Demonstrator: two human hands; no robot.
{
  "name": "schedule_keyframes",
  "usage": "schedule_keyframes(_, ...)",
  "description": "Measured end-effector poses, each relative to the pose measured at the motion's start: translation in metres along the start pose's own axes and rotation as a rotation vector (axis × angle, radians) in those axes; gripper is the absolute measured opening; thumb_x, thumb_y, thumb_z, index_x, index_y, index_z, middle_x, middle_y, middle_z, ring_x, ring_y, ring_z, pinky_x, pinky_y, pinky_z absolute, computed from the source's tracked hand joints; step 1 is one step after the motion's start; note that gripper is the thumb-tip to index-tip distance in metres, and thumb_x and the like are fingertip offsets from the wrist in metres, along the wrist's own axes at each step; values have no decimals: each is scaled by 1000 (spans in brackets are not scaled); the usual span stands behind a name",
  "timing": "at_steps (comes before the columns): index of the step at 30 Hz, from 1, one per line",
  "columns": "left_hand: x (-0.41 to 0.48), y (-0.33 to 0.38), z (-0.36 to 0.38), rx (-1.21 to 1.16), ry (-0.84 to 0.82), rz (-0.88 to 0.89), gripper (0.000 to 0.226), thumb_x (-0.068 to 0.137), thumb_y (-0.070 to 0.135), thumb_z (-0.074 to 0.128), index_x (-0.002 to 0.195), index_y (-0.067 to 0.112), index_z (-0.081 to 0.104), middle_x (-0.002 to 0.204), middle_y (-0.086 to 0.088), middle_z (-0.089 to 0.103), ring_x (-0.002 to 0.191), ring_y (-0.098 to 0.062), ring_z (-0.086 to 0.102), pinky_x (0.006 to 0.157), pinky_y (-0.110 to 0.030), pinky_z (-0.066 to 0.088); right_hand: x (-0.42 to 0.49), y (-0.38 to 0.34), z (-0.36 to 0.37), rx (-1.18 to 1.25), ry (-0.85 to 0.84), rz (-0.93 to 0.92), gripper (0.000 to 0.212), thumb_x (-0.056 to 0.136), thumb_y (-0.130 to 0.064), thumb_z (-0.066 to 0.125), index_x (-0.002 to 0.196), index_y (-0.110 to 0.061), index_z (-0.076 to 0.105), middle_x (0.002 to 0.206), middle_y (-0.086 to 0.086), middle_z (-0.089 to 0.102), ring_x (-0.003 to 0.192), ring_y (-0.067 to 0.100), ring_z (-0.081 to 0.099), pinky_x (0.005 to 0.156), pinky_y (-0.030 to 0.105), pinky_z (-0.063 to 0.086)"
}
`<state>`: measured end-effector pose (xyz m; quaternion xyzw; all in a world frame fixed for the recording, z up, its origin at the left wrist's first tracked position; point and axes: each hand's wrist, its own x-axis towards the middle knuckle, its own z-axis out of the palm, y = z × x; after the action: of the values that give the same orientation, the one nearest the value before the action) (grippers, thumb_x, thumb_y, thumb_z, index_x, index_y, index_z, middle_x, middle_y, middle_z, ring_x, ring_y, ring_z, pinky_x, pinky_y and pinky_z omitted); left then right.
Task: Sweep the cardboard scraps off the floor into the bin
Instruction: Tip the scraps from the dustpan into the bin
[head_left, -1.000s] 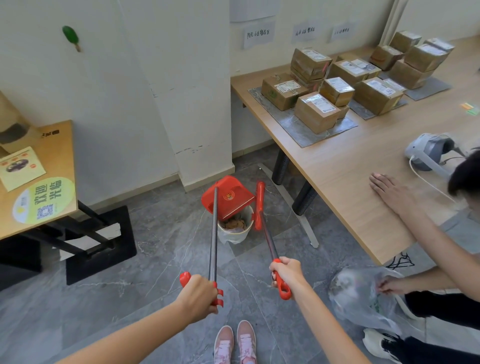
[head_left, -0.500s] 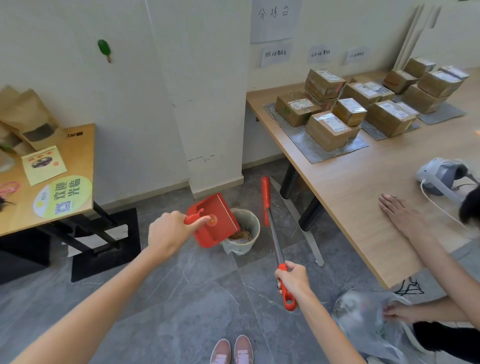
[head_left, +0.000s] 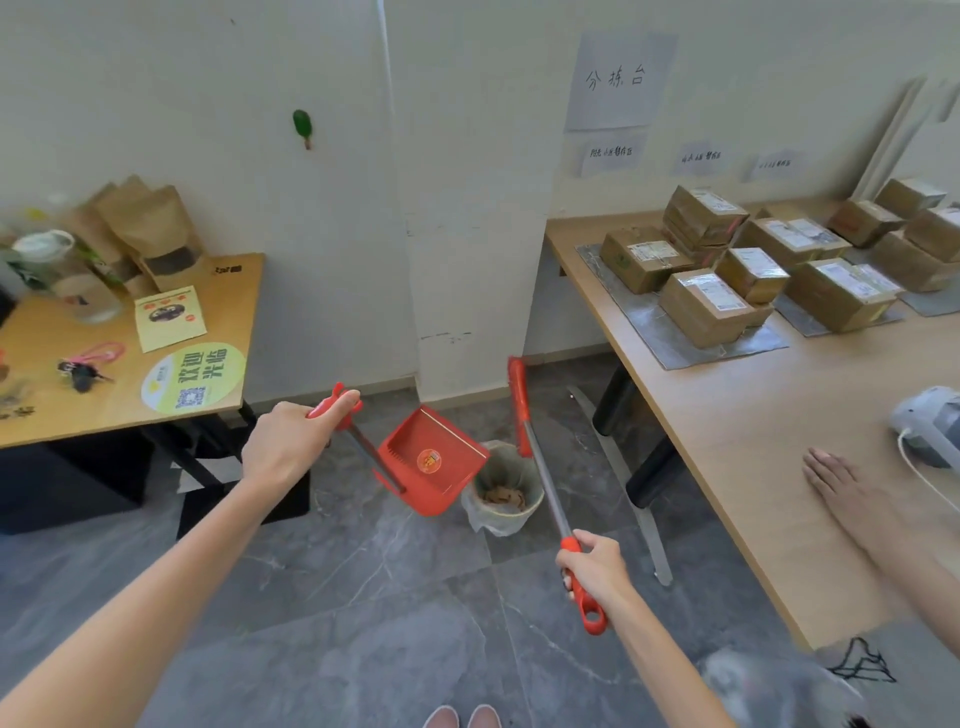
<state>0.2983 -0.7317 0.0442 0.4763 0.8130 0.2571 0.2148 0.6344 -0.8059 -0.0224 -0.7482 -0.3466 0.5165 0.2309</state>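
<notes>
My left hand (head_left: 288, 444) grips the red handle of a long-handled red dustpan (head_left: 434, 462), held up off the floor. The pan hangs just left of a small lined bin (head_left: 506, 491), with its open side facing me and no scraps visible in it. Brown cardboard scraps (head_left: 501, 496) lie inside the bin. My right hand (head_left: 595, 571) holds the red grip of a broom (head_left: 540, 467). The broom's red head points up behind the bin, near the wall.
A wooden table (head_left: 727, 441) with several taped parcels (head_left: 706, 306) runs along the right, and another person's hand (head_left: 836, 478) rests on it. A smaller table (head_left: 119, 400) with bags and stickers stands at the left. A clear plastic bag (head_left: 769, 686) lies at the lower right. Grey tiled floor lies in front of me.
My left hand has lifted the dustpan handle higher and swung the pan away from over the bin, to its left. The view has tilted upward. My right hand still holds the broom.
</notes>
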Motion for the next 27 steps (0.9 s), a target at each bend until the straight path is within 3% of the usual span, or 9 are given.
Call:
schedule_keyframes(2, -3, -4, -7, -16, 25, -16, 86, 62, 92, 42, 61, 10, 69, 59, -6, 66, 59, -25, 63, 65, -37, 52, 9, 0, 0, -12, -33, 11, 26, 80, 5, 55, 99, -14, 56, 61, 14, 53, 44, 15, 46, 40, 23, 43)
schedule_keyframes(7, -12, -14, -22, -46, 72, -62, 85, 69, 85, 46, 63, 3, 67, 57, -9, 64, 57, -26, 62, 67, -38, 52, 14, -8, 6, -68, -108, -34, 17, 77, 6, 55, 92, -2, 60, 56, 11, 51, 42, 14, 46, 39, 23, 42)
schedule_keyframes(13, -24, -29, -37, -120, 106, -111, 73, 72, 80, 50, 55, 11, 65, 49, 1, 58, 49, -17, 55, 58, -30, 43, 30, -26, 15, -96, -178, -76, 15, 74, 5, 57, 88, 6, 62, 54, 10, 50, 42, 16, 45, 38, 22, 40)
schedule_keyframes(16, -27, -38, -40, -131, 110, -129, 72, 74, 77, 51, 53, 10, 64, 49, 0, 59, 52, -20, 58, 61, -32, 46, 33, -41, 22, -90, -220, -77, 15, 75, 8, 56, 82, -5, 58, 56, 13, 50, 43, 18, 43, 37, 22, 38)
schedule_keyframes(21, -18, -56, -36, -137, 100, -183, 73, 73, 78, 52, 57, 8, 67, 55, -5, 64, 57, -22, 63, 68, -37, 52, 44, -66, 42, -87, -286, -70, 20, 77, 11, 50, 92, 0, 58, 53, 10, 44, 35, 12, 41, 34, 18, 36)
schedule_keyframes(27, 1, -84, -22, -202, 68, -241, 72, 74, 76, 54, 54, 7, 62, 54, -4, 61, 54, -20, 59, 59, -32, 45, 61, -88, 77, -149, -320, -58, 20, 79, 12, 51, 93, -2, 54, 55, 11, 44, 35, 13, 41, 32, 18, 35)
